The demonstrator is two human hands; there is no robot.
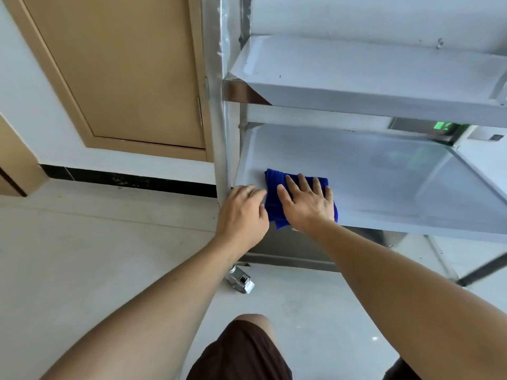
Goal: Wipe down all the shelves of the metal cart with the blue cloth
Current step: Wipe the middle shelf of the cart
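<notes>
We press right hand [308, 202], fingers [301, 182] flat, on cloth [271, 182] to wipe shelf [370, 174]; left hand [241, 212], fingers relaxed, beside it braces us.

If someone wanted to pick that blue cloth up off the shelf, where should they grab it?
Probably the far-left corner of the blue cloth, coming from above: it lies flat and folded, and the right hand presses its middle, leaving that corner bare.

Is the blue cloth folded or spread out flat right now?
Folded. The blue cloth lies as a compact pad with layered edges at its near left side, under the flat right hand on the cart shelf.
</notes>
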